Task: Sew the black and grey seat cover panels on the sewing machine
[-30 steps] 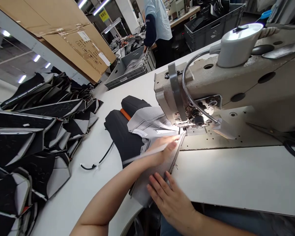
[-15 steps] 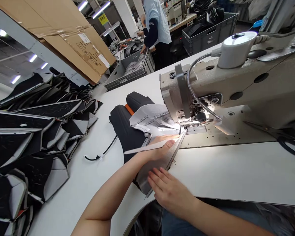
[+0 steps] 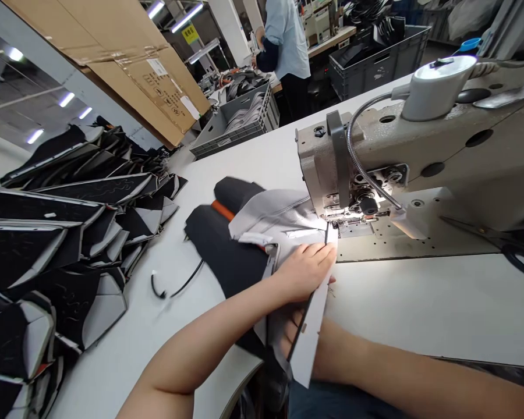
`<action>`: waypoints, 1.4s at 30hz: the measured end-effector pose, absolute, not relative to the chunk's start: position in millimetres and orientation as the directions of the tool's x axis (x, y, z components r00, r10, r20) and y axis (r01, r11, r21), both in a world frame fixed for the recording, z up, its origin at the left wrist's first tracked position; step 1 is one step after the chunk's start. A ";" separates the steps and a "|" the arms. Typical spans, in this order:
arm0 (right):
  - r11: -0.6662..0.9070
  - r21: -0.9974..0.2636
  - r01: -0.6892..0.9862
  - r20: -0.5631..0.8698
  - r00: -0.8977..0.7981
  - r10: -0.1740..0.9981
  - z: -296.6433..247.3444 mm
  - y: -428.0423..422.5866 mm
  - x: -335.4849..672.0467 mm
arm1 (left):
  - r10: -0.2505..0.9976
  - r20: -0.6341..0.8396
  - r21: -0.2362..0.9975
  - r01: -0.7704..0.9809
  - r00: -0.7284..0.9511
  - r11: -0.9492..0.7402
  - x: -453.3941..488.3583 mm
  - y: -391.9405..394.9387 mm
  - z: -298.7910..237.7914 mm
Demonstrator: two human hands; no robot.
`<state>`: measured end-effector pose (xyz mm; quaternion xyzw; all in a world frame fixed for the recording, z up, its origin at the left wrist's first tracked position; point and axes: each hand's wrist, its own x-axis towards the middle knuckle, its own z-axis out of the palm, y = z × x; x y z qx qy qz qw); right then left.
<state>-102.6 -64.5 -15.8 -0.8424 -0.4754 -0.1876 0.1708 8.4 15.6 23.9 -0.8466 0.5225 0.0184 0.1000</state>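
Note:
A black and grey sewn cover piece point(image 3: 227, 244) with an orange strip point(image 3: 222, 210) lies on the table, its grey mesh part point(image 3: 275, 212) reaching to the needle area of the sewing machine point(image 3: 362, 169). Along its right edge runs a long white strip point(image 3: 310, 343) with a dark edge, slanting from the presser foot toward me. My left hand point(image 3: 308, 267) grips strip and fabric together just in front of the foot. Lower down, my right hand point(image 3: 332, 346) is partly hidden behind the strip, its fingers curled on the grey fabric.
Stacked black and grey pieces point(image 3: 70, 233) fill the table's left side. Scissors point(image 3: 484, 230) rest on the machine bed at right. A thin black cord point(image 3: 187, 279) lies on the tabletop. Behind are grey crates point(image 3: 236, 125), a cardboard box point(image 3: 157, 87) and a person point(image 3: 288, 46).
The white strip has swung from lying across my left hand to lying along the fabric edge. My left hand now grips over it; my right hand has moved behind its lower end.

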 end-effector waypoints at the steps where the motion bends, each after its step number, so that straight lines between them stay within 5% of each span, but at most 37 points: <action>1: -0.448 -0.143 0.883 0.542 0.448 0.711 -21.2 -77.2 -111.9 | -0.882 -0.121 -0.184 -0.884 0.455 -0.430 4.7 12.9 20.9; 7: -0.488 -0.306 0.817 0.709 0.538 0.456 -40.1 -122.8 -145.9 | -0.837 -0.083 -0.212 -0.830 0.541 -0.516 -5.3 -3.8 11.0; 12: -0.517 -0.436 0.737 0.616 0.663 0.426 -27.5 -130.3 -135.2 | -0.827 -0.069 -0.195 -0.820 0.559 -0.538 -14.2 -9.5 14.5; 16: -0.564 -0.578 0.590 0.528 0.797 0.292 -21.9 -134.8 -127.0 | -0.851 -0.035 -0.237 -0.832 0.523 -0.502 -13.9 -8.2 13.3; 20: -0.592 -0.375 0.713 0.678 0.646 0.349 -25.4 -140.9 -121.7 | -0.859 0.010 -0.234 -0.834 0.512 -0.500 3.8 -6.3 9.6; 26: -0.707 -0.251 0.662 0.575 0.689 0.441 -25.1 -152.1 -115.1 | -0.876 0.089 -0.285 -0.830 0.475 -0.479 4.6 -7.0 9.6; 42: -0.795 -0.138 0.591 0.537 0.719 0.441 -37.4 -159.4 -86.0 | -0.882 0.174 -0.290 -0.834 0.437 -0.470 4.5 5.1 1.4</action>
